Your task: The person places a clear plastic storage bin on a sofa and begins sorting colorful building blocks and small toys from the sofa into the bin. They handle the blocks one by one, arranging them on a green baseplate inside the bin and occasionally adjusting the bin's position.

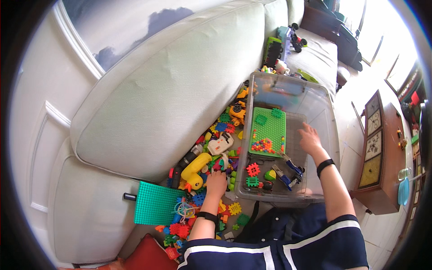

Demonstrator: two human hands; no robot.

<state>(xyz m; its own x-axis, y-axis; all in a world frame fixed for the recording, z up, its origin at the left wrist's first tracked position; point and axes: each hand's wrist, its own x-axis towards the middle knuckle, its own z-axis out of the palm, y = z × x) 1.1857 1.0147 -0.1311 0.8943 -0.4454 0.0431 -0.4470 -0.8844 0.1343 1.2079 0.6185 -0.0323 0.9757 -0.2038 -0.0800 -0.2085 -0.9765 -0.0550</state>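
Note:
My left hand [216,184] reaches down among loose toys on the sofa, just right of a yellow toy duck [195,171]; its fingertips are partly hidden, so its hold is unclear. Over the right part of a clear plastic bin [332,135] is my right hand [309,139], fingers spread, holding nothing. Inside the bin lie a green pegboard [270,126] with small colored beads [262,145], a red interlocking block [252,169], a green one [252,182], a green and yellow ball [270,174] and blue and grey toy pieces [287,173].
A teal building-block baseplate [157,204] lies left of the toy pile, near a red cushion [146,253]. A white toy [220,143] and an orange toy vehicle [237,113] rest between sofa back [175,91] and bin. A wooden cabinet [384,162] stands at right.

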